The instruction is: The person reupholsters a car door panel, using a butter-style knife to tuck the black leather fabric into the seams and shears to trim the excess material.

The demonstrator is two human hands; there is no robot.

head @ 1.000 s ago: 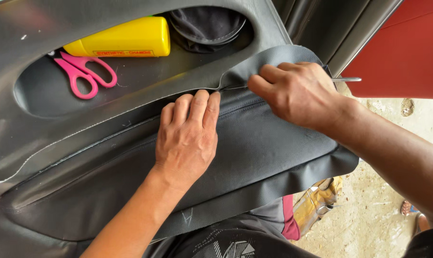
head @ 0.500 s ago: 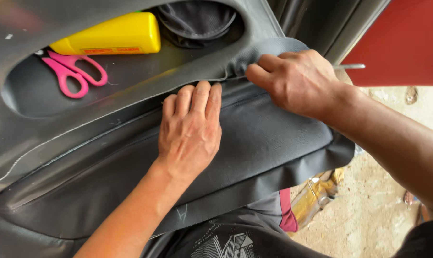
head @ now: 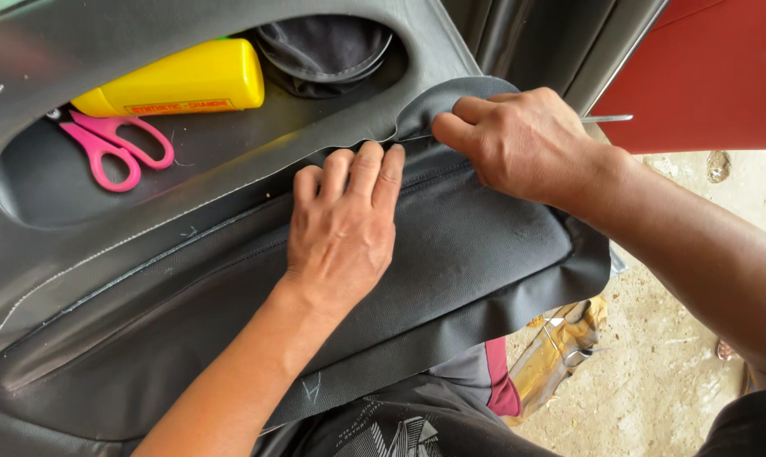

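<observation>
Currently the left hand (head: 342,241) lies flat, fingers extended and pressing the dark grey textured vinyl sheet (head: 476,245) onto the grey moulded door panel (head: 146,279). Right hand (head: 518,144), fingers closed, pinches the sheet's lifted edge just beyond the left fingertips. Past them, in the panel's recess: pink-handled scissors (head: 112,148), yellow plastic bottle (head: 180,80).

Pink scissors (head: 116,145), yellow bottle (head: 180,80), dark grey grained leatherette (head: 476,245), red panel (head: 721,76).
</observation>
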